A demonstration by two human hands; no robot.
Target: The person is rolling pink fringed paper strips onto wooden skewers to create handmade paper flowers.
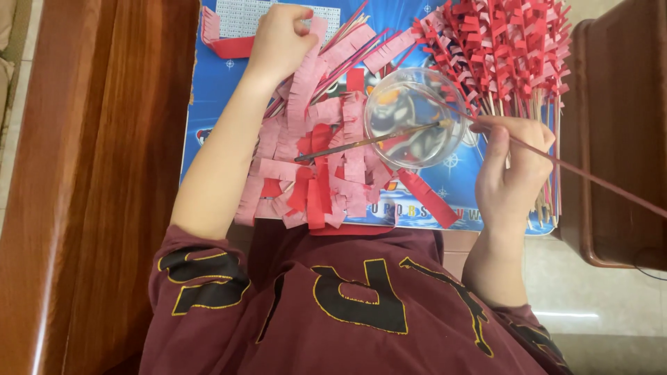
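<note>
1. Head view: a blue printed board (222, 83) covers the counter, with dark wooden furniture on both sides and pale floor at the lower right.
2. The left hand (278, 38) pinches a pink fringed paper strip (316, 42) at the far edge.
3. The right hand (511, 167) grips a thin stick (597, 182) tightly beside a clear bowl (413, 125).
4. Finished red sticks (500, 48) crowd the right edge, leaving little open room.

One printed item only: flat blue rectangular board (222, 83) lying on the wooden surface under the paper strips, white snowflake-like marks, white grid panel (240, 15) at its far edge, lettering band along the near edge.
</note>
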